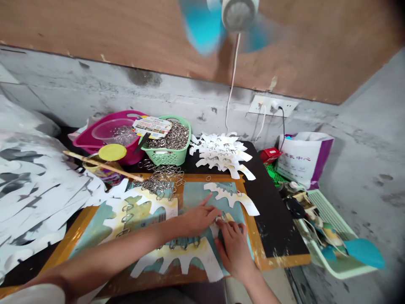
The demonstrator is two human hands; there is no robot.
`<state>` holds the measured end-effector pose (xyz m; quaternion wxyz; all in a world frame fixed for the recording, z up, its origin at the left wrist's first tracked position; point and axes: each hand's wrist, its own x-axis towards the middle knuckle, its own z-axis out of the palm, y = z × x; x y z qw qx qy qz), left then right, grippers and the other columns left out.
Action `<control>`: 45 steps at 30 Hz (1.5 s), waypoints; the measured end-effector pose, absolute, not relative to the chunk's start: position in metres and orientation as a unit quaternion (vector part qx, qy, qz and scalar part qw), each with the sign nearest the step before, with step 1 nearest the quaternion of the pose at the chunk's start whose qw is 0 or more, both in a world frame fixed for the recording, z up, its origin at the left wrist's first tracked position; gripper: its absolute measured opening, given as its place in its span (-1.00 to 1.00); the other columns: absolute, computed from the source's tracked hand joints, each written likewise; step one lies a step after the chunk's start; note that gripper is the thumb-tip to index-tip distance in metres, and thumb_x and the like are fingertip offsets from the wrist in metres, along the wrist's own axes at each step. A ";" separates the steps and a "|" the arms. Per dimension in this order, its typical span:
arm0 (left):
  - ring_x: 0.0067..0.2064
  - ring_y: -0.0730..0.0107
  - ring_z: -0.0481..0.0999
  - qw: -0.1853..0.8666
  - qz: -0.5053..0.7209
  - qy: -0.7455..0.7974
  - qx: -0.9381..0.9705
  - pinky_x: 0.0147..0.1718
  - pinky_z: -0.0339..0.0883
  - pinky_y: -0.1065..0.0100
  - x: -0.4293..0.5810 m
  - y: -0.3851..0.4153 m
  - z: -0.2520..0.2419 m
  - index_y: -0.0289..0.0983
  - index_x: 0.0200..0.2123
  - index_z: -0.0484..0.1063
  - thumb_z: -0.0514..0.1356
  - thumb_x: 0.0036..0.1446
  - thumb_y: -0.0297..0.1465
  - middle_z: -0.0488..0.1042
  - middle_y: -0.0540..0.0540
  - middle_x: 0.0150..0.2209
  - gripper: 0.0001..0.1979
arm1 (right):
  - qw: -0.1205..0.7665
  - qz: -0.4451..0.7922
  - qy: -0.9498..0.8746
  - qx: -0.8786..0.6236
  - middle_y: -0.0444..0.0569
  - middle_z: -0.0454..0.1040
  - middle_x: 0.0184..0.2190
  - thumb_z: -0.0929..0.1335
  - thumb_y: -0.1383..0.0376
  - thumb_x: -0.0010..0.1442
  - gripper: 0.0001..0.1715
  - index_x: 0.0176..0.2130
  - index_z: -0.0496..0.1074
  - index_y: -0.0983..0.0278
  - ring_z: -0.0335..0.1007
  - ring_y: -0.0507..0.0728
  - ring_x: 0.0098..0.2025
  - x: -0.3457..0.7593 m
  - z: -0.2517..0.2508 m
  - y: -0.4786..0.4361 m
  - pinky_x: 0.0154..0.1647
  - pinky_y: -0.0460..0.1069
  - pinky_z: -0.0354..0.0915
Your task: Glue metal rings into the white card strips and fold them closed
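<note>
My left hand [199, 218] reaches across the board with its index finger stretched out and its other fingers bent at a metal ring [224, 216]. My right hand [234, 248] is beside it; its fingertips touch the ring and a white cut-out piece [214, 230], largely covered by the hands. The right thumb stands apart from the fingers. Nearer me lies a toothed white strip [186, 255] with several rings along its upper edge. Another toothed strip [232, 196] lies beyond my hands, with a ring near its right part. More ringed strips [117, 215] lie left, partly under my left forearm.
Loose rings [164, 179] are heaped at the board's far edge. Behind stand a green basket [167, 157] of rings, a pink basket [87, 141] and a can with a stick [101, 164]. Finished-looking strips [221, 152] are stacked behind. White cut-outs [38, 181] pile left; a fan [238, 14] hangs above.
</note>
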<state>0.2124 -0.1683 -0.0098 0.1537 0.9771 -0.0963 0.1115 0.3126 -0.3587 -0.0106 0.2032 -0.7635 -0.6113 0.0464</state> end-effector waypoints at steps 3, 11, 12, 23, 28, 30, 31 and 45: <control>-0.21 0.28 0.49 0.121 0.129 -0.067 0.982 0.31 -0.06 -0.07 0.202 -0.177 -0.015 -0.31 -0.11 0.24 -0.08 0.15 -0.68 0.47 -0.08 -0.27 -0.70 | 0.204 0.047 -0.614 -0.761 0.11 0.42 0.05 0.25 0.31 0.30 -0.50 0.20 0.22 0.33 0.25 0.26 0.00 0.315 -0.010 -0.356 0.05 0.18 -0.01; -0.26 0.31 0.49 0.151 0.170 -0.023 0.974 0.24 0.11 -0.06 0.197 -0.179 -0.021 -0.29 -0.14 0.21 -0.05 0.25 -0.60 0.47 -0.02 -0.38 -0.83 | 0.141 0.069 -0.658 -0.737 0.00 0.42 -0.24 0.24 0.40 0.27 -0.65 0.02 0.41 0.22 0.26 0.19 -0.19 0.330 0.007 -0.327 -0.16 0.09 0.01; -0.26 0.30 0.50 0.154 0.173 -0.018 0.973 0.23 0.13 -0.07 0.197 -0.179 -0.021 -0.29 -0.14 0.21 -0.05 0.26 -0.59 0.47 -0.02 -0.39 -0.84 | 0.137 0.068 -0.659 -0.736 -0.01 0.41 -0.25 0.24 0.40 0.26 -0.65 0.01 0.42 0.21 0.25 0.19 -0.20 0.330 0.008 -0.325 -0.16 0.08 0.00; -0.22 0.27 0.51 0.151 0.164 0.015 0.975 0.26 0.02 -0.14 0.195 -0.183 -0.017 -0.30 -0.14 0.21 -0.03 0.24 -0.59 0.51 -0.06 -0.33 -0.84 | 0.137 -0.012 -0.600 -0.788 0.08 0.41 -0.20 0.25 0.39 0.24 -0.53 0.13 0.36 0.24 0.25 0.27 -0.16 0.307 -0.013 -0.329 -0.06 0.19 -0.03; -0.18 0.25 0.50 0.135 0.145 0.015 0.980 0.28 -0.08 -0.17 0.195 -0.182 -0.020 -0.31 -0.13 0.23 -0.02 0.24 -0.59 0.51 -0.08 -0.28 -0.83 | 0.136 -0.042 -0.582 -0.801 0.09 0.42 -0.24 0.23 0.37 0.27 -0.61 0.07 0.39 0.26 0.25 0.27 -0.18 0.302 -0.017 -0.328 -0.07 0.20 -0.01; -0.18 0.24 0.50 0.118 0.138 0.010 0.983 0.29 -0.10 -0.17 0.195 -0.181 -0.021 -0.30 -0.13 0.25 -0.01 0.22 -0.59 0.51 -0.09 -0.26 -0.82 | 0.137 -0.048 -0.575 -0.805 0.10 0.42 -0.25 0.22 0.37 0.27 -0.60 0.07 0.39 0.26 0.24 0.28 -0.18 0.300 -0.019 -0.327 -0.08 0.20 0.00; -0.19 0.24 0.50 0.109 0.136 0.007 0.985 0.29 -0.11 -0.16 0.195 -0.180 -0.020 -0.30 -0.14 0.26 -0.01 0.22 -0.59 0.51 -0.09 -0.26 -0.82 | 0.137 -0.051 -0.572 -0.807 0.10 0.42 -0.25 0.22 0.37 0.27 -0.60 0.07 0.39 0.26 0.24 0.28 -0.18 0.300 -0.020 -0.327 -0.08 0.20 0.00; -0.12 0.22 0.45 0.130 0.119 -0.100 0.979 0.30 -0.42 -0.22 0.189 -0.168 0.000 -0.22 -0.29 0.42 0.14 0.07 -0.52 0.52 -0.01 -0.38 -0.86 | 0.180 0.017 -0.609 -0.772 0.02 0.45 -0.08 0.19 0.35 0.36 -0.67 0.06 0.37 0.20 0.28 0.22 -0.07 0.310 -0.005 -0.359 -0.08 0.11 0.06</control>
